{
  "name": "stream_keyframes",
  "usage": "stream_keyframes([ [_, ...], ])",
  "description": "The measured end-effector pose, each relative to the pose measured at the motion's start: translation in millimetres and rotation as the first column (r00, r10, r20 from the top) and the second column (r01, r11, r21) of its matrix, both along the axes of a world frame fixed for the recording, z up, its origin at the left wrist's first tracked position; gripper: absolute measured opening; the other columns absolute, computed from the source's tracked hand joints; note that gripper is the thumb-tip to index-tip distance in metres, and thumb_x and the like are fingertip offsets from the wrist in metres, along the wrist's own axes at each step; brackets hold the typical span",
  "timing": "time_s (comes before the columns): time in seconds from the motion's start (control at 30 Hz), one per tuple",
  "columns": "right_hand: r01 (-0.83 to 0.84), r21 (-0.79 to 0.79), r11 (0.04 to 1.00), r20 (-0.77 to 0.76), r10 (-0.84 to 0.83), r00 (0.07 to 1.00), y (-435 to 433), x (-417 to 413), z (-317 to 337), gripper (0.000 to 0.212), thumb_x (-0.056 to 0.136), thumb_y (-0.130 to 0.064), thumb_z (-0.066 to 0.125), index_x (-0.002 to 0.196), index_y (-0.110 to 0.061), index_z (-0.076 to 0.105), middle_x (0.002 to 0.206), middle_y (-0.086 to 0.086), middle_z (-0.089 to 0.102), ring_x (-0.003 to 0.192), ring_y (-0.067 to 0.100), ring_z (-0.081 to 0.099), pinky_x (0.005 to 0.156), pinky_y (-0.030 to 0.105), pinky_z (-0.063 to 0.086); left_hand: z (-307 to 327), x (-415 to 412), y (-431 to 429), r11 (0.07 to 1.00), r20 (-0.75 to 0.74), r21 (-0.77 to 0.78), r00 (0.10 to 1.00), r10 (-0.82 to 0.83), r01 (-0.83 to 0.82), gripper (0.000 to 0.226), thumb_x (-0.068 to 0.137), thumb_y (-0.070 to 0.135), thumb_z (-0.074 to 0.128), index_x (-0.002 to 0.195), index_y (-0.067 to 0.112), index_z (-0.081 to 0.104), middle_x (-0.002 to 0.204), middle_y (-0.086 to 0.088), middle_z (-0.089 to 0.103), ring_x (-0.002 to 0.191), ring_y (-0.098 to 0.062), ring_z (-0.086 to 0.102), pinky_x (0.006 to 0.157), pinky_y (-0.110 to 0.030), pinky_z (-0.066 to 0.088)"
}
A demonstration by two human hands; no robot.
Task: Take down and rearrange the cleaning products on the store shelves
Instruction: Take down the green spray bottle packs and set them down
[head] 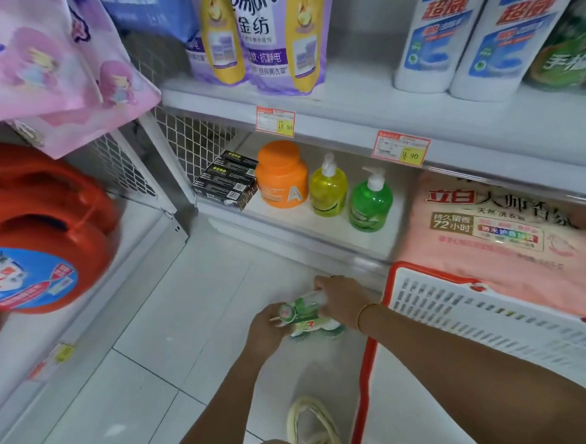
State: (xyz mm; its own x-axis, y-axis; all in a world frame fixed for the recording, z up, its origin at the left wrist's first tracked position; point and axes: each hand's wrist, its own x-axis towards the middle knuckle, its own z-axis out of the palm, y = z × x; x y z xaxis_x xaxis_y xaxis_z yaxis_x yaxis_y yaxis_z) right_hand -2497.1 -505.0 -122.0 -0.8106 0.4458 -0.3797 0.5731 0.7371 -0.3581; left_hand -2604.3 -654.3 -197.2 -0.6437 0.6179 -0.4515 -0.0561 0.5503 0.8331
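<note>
Low over the white floor, both my hands grip small green-and-white packaged products (299,312). My left hand (264,333) holds their left end; my right hand (341,299) covers the right end. More green packaging (320,330) lies on the floor under them. On the bottom shelf (319,230) stand an orange jar (282,174), a yellow pump bottle (328,187), a green pump bottle (371,201) and stacked black boxes (227,181).
A white basket with a red rim (461,300) stands at right, holding a pink detergent bag (491,237). Purple softener pouches (263,35) and white bottles (479,32) fill the upper shelf. Red detergent jugs (42,233) sit on the left shelf. My shoe (312,423) is below.
</note>
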Motion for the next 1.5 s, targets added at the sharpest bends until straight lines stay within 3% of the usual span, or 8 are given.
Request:
stream_keyframes([
  [0.1,0.03,-0.009,1.0,-0.066,-0.03,0.997,-10,6,15,0.037,0.077,-0.029,0.067,0.11,-0.02,0.053,0.105,0.004,0.063,0.097,0.023,0.059,0.075,0.029,0.043,15,5,-8,1.0,0.054,0.01,0.998,0.017,-0.018,0.041,0.073,-0.016,0.071,0.108,0.003,0.061,0.098,-0.009,0.065,0.092,-0.023,0.061,0.062,-0.009,0.049],
  [0.27,0.106,-0.045,0.993,-0.232,-0.114,0.966,-9,33,78,0.041,0.076,-0.033,0.07,0.111,-0.016,0.058,0.102,0.004,0.066,0.096,0.022,0.06,0.068,0.024,0.036,60,16,-19,0.993,0.025,0.103,0.998,-0.063,0.06,0.054,0.066,0.004,0.085,0.111,0.024,0.062,0.11,0.002,0.068,0.107,-0.015,0.061,0.085,-0.023,0.05],
  [0.53,0.22,-0.093,0.971,-0.585,-0.232,0.777,5,101,201,0.033,0.069,-0.036,0.079,0.094,-0.02,0.064,0.077,-0.008,0.062,0.067,0.007,0.053,0.057,0.02,0.038,183,33,12,0.923,-0.318,0.247,0.925,-0.21,0.295,0.07,0.059,0.012,0.09,0.116,0.035,0.057,0.111,0.012,0.066,0.1,0.001,0.061,0.081,-0.014,0.048],
  [0.77,0.331,-0.137,0.934,-0.842,-0.285,0.458,41,182,277,0.034,0.065,-0.032,0.082,0.095,-0.027,0.066,0.084,-0.012,0.068,0.082,0.008,0.064,0.076,0.037,0.055,279,74,104,0.806,-0.614,0.363,0.771,-0.171,0.468,0.072,0.057,0.018,0.092,0.116,0.032,0.053,0.114,0.016,0.061,0.106,0.007,0.055,0.087,-0.01,0.043],
  [0.97,0.383,-0.188,0.905,-0.945,-0.272,0.181,92,243,317,0.033,0.076,-0.015,0.077,0.103,-0.023,0.06,0.096,-0.009,0.067,0.083,0.005,0.065,0.076,0.017,0.052,328,130,190,0.696,-0.596,0.496,0.786,-0.162,0.519,0.078,0.053,0.027,0.09,0.122,0.025,0.055,0.117,0.007,0.065,0.108,-0.007,0.061,0.092,-0.026,0.049],
  [1.1,0.545,-0.178,0.82,-0.898,-0.362,0.252,144,283,305,0.027,0.083,-0.019,0.07,0.108,-0.019,0.06,0.095,-0.001,0.068,0.082,0.003,0.062,0.073,0.013,0.048,345,168,245,0.685,-0.562,0.511,0.805,-0.192,0.52,0.069,0.059,0.013,0.09,0.117,0.021,0.054,0.112,0.006,0.065,0.101,-0.008,0.06,0.086,-0.015,0.046],
  [1.23,0.681,-0.101,0.725,-0.723,-0.524,0.45,188,307,271,0.029,0.083,-0.025,0.069,0.109,-0.014,0.063,0.104,0.004,0.068,0.086,0.015,0.063,0.073,0.023,0.044,345,181,290,0.741,-0.48,0.478,0.846,-0.231,0.473,0.066,0.057,0.008,0.09,0.114,0.014,0.058,0.109,0.002,0.067,0.1,-0.014,0.063,0.088,-0.026,0.049],
  [1.5,0.657,-0.12,0.744,-0.545,-0.602,0.583,240,293,246,0.066,0.081,-0.031,0.072,0.137,-0.009,0.045,0.132,0.01,0.056,0.116,0.022,0.055,0.095,0.028,0.042,337,170,342,0.831,-0.292,0.389,0.909,-0.297,0.397,0.059,0.06,0.001,0.086,0.112,0.015,0.062,0.106,-0.004,0.068,0.098,-0.022,0.064,0.08,-0.033,0.053],
])
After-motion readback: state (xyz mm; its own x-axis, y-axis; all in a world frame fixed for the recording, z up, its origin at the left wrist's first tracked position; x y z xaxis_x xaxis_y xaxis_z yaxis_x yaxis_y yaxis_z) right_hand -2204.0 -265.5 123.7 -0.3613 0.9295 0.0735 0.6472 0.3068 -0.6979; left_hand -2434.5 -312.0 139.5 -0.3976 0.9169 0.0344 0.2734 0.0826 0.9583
